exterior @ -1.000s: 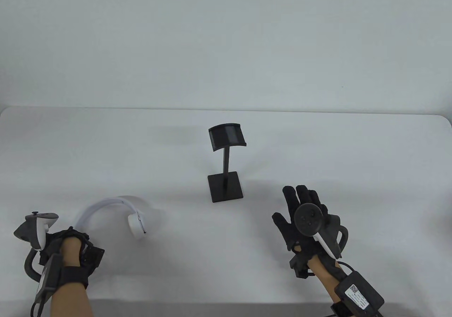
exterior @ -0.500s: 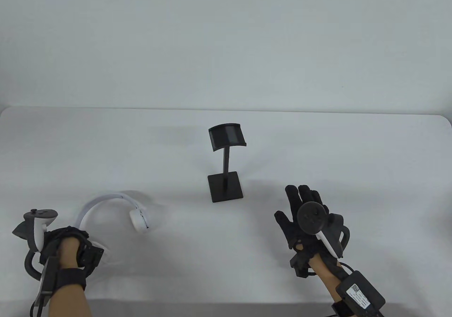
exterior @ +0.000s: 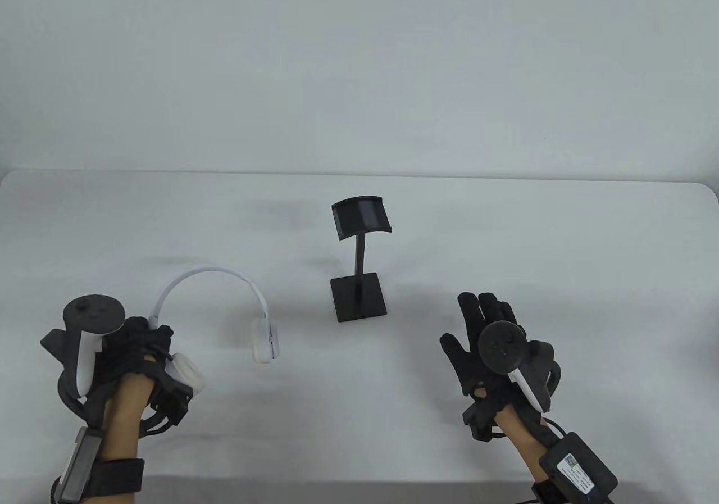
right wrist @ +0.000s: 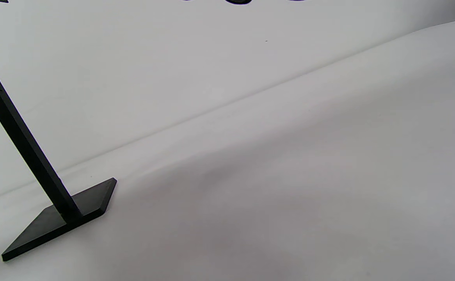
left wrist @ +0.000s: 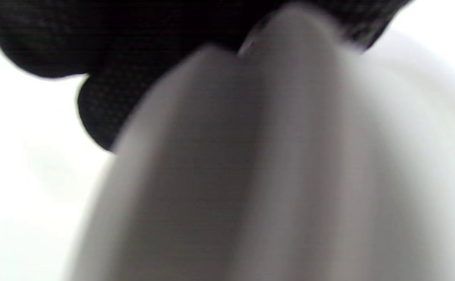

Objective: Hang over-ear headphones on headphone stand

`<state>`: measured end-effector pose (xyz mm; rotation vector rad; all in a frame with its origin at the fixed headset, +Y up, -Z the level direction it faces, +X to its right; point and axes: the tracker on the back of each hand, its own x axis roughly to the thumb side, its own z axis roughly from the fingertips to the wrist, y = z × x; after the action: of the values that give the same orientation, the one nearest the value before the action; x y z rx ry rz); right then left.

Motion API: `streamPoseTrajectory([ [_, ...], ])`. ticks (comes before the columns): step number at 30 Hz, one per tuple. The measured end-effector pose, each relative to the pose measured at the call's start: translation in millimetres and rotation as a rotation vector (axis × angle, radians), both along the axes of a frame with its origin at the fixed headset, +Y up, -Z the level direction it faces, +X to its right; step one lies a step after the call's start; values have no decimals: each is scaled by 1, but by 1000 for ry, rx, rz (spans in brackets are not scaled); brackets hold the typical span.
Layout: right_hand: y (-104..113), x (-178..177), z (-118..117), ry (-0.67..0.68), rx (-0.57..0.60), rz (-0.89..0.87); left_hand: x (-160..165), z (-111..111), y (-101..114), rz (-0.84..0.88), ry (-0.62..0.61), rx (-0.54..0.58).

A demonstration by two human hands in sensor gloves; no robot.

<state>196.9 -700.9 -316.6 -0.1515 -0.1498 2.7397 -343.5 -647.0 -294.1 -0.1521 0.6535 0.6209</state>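
White over-ear headphones (exterior: 213,279) are lifted off the table at the front left, band arched upward. My left hand (exterior: 149,346) grips them at the left end of the band, just above one earcup (exterior: 185,375); the other earcup (exterior: 265,345) hangs free. In the left wrist view a blurred pale part of the headphones (left wrist: 251,175) fills the frame under my gloved fingers (left wrist: 106,50). The black headphone stand (exterior: 359,262) stands upright at the table's middle, its curved top bare; its post and base show in the right wrist view (right wrist: 55,210). My right hand (exterior: 477,330) is open and empty, right of the stand's base.
The table (exterior: 505,234) is covered in a white cloth, with a white wall behind its far edge. Nothing else lies on it.
My left hand has lifted the headphones off the table and turned them upright, moving them up and to the right toward the stand. My right hand has barely moved.
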Motion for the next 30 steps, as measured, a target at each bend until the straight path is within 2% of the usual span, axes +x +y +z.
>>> streamPoseTrajectory([
  [7,-2,0,0,1,3,2,57,6,46,-78,-140,212],
  [13,-2,-1,0,2,1,3,102,0,64,-142,-206,355],
  [21,-3,-1,0,4,-2,-3,152,-22,61,-192,-253,505],
  [30,-4,-1,-1,5,-13,3,194,-64,34,-113,-280,488],
])
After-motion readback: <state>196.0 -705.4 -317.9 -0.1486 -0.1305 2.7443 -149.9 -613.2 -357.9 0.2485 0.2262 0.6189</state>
